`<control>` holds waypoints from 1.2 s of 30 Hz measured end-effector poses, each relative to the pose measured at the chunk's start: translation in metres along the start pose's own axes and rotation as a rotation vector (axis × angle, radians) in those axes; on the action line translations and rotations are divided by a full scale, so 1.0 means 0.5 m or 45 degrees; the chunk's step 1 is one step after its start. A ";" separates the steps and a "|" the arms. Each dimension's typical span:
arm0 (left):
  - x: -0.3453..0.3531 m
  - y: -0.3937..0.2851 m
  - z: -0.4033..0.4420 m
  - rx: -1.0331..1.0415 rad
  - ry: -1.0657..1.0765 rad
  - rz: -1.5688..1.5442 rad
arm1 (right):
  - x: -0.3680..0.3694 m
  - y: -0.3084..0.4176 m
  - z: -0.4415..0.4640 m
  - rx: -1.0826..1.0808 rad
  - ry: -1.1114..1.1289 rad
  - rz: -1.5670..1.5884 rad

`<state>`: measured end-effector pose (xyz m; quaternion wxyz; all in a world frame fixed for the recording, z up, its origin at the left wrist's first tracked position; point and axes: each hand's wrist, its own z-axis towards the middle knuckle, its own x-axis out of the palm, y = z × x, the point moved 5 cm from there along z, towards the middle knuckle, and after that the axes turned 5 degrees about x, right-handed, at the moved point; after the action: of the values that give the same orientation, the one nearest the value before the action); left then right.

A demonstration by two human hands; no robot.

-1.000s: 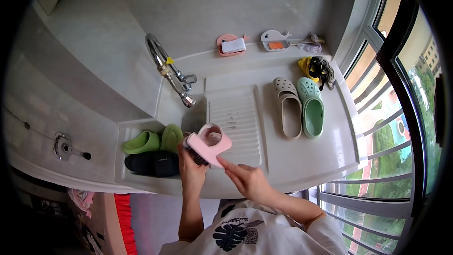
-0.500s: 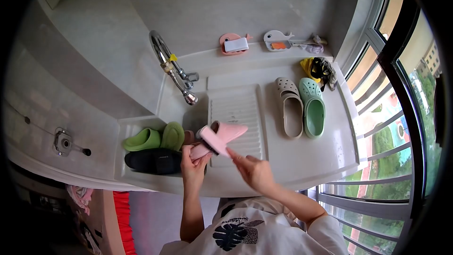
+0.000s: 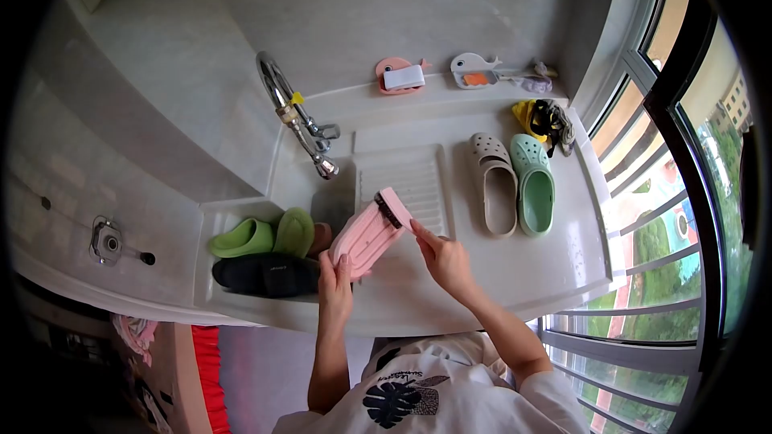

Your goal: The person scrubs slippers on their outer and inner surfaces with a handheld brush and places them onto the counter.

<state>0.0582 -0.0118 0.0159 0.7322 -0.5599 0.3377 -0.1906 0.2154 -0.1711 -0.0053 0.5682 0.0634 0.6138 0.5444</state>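
My left hand [image 3: 335, 285] grips one end of a pink slipper [image 3: 363, 243], whose grooved underside faces up over the sink. In my right hand [image 3: 444, 259] is the handle of a pink brush [image 3: 395, 207] with dark bristles, which touch the slipper's far end. Left of the slipper lie two green slippers [image 3: 243, 239] and a black slipper [image 3: 265, 275]. Part of another pinkish item shows behind my left hand.
A chrome faucet [image 3: 297, 116] rises behind the sink. On the right of the counter [image 3: 555, 273] stand a beige clog [image 3: 497, 193] and a mint clog [image 3: 534, 193]. Whale-shaped soap dishes [image 3: 394, 90] sit on the back ledge, near a yellow and black bundle [image 3: 545, 120].
The pink slipper has been turned so its underside faces up. The brush has moved from the slipper's near part to its far end, and my right hand has shifted slightly right.
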 end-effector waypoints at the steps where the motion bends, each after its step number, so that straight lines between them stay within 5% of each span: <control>1: 0.008 0.001 0.003 -0.095 0.015 -0.343 | 0.007 -0.006 0.008 -0.002 0.006 0.040; 5: 0.012 0.001 0.005 -0.229 0.053 -0.364 | -0.001 0.085 -0.044 -0.051 0.139 0.211; 7: 0.014 0.000 0.013 -0.159 -0.034 -0.678 | -0.016 0.123 -0.064 -0.069 0.270 0.295; 33: 0.040 -0.006 0.055 -0.234 -0.178 -0.492 | -0.034 0.141 -0.041 -0.112 0.013 0.030; 36: 0.038 -0.017 0.048 -0.200 -0.212 -0.479 | -0.047 0.181 -0.081 -0.188 0.149 0.017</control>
<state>0.0893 -0.0104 0.0222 0.6632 -0.6823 0.1794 -0.2500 0.1435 -0.1752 0.0668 0.5308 -0.0067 0.6037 0.5947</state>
